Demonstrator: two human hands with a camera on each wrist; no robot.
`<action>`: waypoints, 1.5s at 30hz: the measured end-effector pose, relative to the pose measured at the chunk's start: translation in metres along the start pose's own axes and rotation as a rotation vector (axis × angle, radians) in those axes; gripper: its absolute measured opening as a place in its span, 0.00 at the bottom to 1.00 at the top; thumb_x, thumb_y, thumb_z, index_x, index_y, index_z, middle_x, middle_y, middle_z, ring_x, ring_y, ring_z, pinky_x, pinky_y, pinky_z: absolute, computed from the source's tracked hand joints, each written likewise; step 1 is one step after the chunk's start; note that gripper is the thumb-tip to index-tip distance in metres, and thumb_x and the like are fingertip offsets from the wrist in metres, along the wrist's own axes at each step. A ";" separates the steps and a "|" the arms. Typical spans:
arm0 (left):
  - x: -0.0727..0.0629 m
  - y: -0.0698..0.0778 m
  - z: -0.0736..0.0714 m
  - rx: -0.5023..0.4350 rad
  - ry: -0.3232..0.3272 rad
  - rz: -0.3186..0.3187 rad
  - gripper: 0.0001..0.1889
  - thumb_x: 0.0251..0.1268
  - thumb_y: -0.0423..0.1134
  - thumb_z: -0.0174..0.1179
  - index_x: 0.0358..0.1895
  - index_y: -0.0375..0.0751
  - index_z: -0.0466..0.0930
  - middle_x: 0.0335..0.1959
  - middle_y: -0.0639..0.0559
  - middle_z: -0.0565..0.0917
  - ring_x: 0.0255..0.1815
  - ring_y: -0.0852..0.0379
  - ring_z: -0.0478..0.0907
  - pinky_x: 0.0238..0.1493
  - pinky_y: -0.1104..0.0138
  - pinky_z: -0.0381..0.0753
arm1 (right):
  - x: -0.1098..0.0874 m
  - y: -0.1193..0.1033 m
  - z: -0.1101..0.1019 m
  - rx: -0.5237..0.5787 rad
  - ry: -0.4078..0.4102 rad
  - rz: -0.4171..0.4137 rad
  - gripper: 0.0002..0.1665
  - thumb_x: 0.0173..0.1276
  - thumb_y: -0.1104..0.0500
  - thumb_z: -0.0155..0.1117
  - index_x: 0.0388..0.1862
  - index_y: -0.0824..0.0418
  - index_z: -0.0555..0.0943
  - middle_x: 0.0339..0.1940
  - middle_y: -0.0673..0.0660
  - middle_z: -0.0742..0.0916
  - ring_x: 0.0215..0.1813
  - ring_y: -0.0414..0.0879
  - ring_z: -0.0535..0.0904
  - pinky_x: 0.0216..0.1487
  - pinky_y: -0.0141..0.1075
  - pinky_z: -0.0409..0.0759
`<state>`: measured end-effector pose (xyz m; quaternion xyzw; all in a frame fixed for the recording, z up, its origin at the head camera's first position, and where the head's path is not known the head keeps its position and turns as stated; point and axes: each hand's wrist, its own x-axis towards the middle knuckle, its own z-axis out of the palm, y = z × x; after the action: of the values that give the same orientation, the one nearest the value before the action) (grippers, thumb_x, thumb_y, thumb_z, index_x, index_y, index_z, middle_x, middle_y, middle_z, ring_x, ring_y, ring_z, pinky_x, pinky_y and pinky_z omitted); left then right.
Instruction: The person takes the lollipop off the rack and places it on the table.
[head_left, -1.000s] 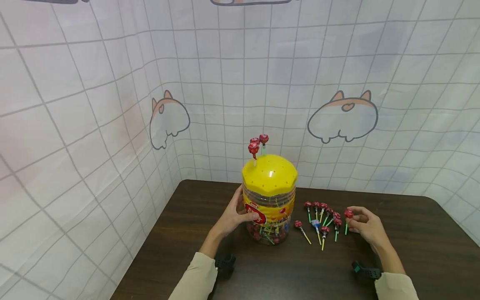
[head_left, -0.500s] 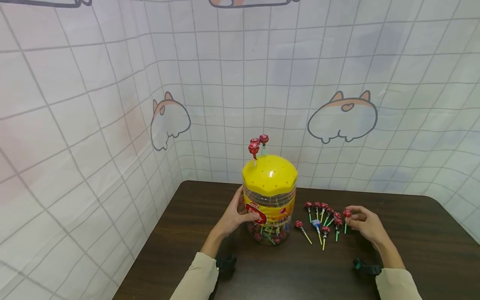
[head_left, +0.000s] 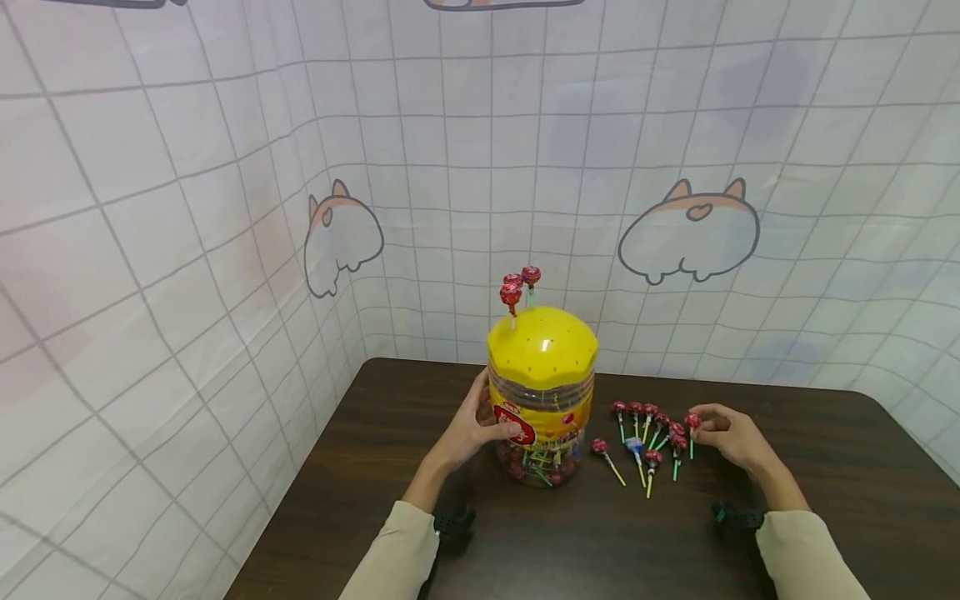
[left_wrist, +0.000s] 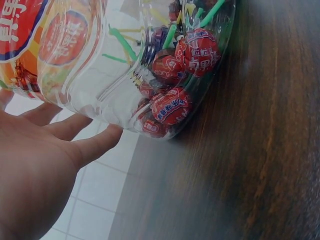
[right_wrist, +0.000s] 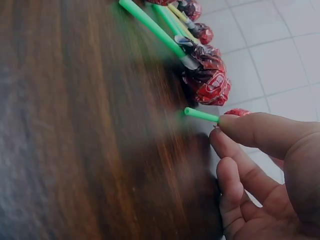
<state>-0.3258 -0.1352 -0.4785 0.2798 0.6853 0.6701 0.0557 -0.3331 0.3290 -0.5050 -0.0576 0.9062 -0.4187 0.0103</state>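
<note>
A clear plastic candy jar [head_left: 542, 417] with a yellow domed lid [head_left: 543, 350] stands upright on the table, lollipops visible inside. My left hand [head_left: 468, 429] holds its left side, thumb across the front label and fingers reaching behind; the left wrist view shows those fingertips against the clear wall. Three red-wrapped lollipops [head_left: 511, 293] stick up from holes at the lid's back left. Right of the loose pile, my right hand [head_left: 738, 437] pinches a red lollipop [head_left: 692, 422] by the stick near its head, its green stick [right_wrist: 200, 114] pointing down toward the table.
Several loose red lollipops [head_left: 648, 410] lie between the jar and my right hand, with a blue one [head_left: 634, 445] among them. One red lollipop [head_left: 598, 447] lies apart, nearer the jar. A white grid-patterned curtain [head_left: 480, 183] hangs behind the dark wooden table [head_left: 585, 542].
My right hand has shifted slightly left with the pinched lollipop, closer to the loose ones. My left hand and the jar stay in place.
</note>
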 end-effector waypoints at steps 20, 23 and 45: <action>-0.001 0.000 0.000 -0.003 -0.003 0.000 0.49 0.65 0.47 0.70 0.82 0.68 0.45 0.73 0.43 0.69 0.71 0.43 0.71 0.73 0.40 0.69 | 0.004 0.001 0.000 -0.057 -0.010 0.000 0.24 0.72 0.60 0.67 0.63 0.70 0.77 0.42 0.62 0.85 0.41 0.46 0.78 0.42 0.38 0.76; -0.001 0.000 0.000 -0.001 -0.001 -0.002 0.49 0.66 0.47 0.70 0.82 0.68 0.45 0.73 0.43 0.69 0.71 0.43 0.71 0.73 0.40 0.69 | 0.003 0.001 0.001 -0.053 -0.011 0.004 0.24 0.73 0.59 0.67 0.63 0.69 0.77 0.42 0.61 0.85 0.42 0.47 0.78 0.45 0.40 0.77; 0.000 0.001 0.001 -0.001 -0.007 0.008 0.51 0.63 0.50 0.72 0.82 0.70 0.45 0.73 0.42 0.68 0.70 0.44 0.71 0.73 0.40 0.70 | -0.006 -0.163 -0.038 -0.051 0.133 -0.378 0.19 0.79 0.52 0.59 0.64 0.56 0.79 0.46 0.58 0.85 0.39 0.38 0.80 0.35 0.34 0.80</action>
<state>-0.3256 -0.1346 -0.4775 0.2847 0.6836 0.6698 0.0554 -0.3138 0.2533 -0.3569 -0.1990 0.8883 -0.3929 -0.1301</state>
